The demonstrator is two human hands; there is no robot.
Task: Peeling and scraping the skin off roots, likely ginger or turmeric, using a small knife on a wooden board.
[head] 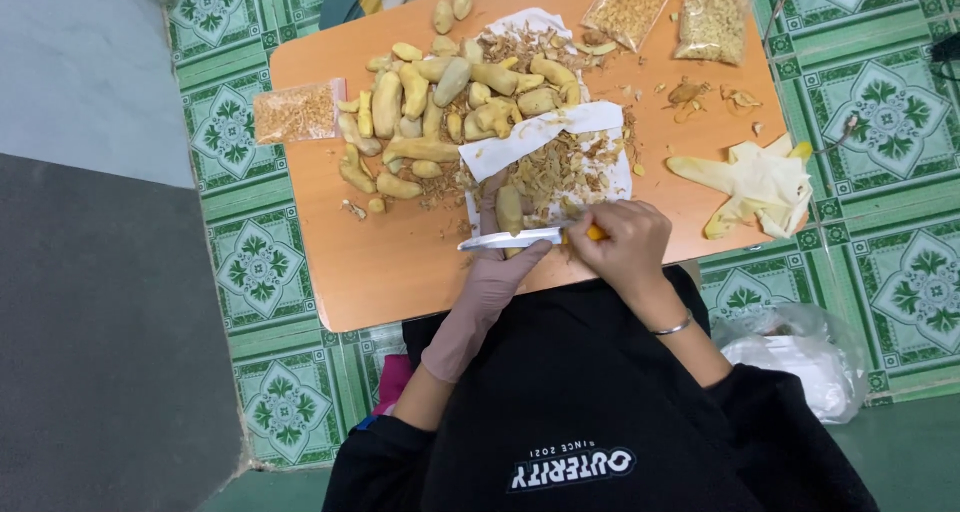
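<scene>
My left hand (pixel 492 272), in a thin mauve glove, holds one pale peeled root piece (pixel 509 208) upright over the white paper (pixel 545 132). My bare right hand (pixel 622 242) grips a knife by its orange handle; the steel blade (pixel 510 239) points left and lies across the base of that root piece. Brown peel shavings (pixel 560 172) cover the paper just beyond my hands. A heap of several peeled roots (pixel 440 107) lies farther back on the orange table (pixel 400 262).
A crumpled yellow glove (pixel 760 182) lies at the table's right. Three clear bags of dried bits sit at the left (pixel 295 112) and far right (pixel 632 4) (pixel 712 22). A white plastic bag (pixel 800 357) rests on the green tiled floor.
</scene>
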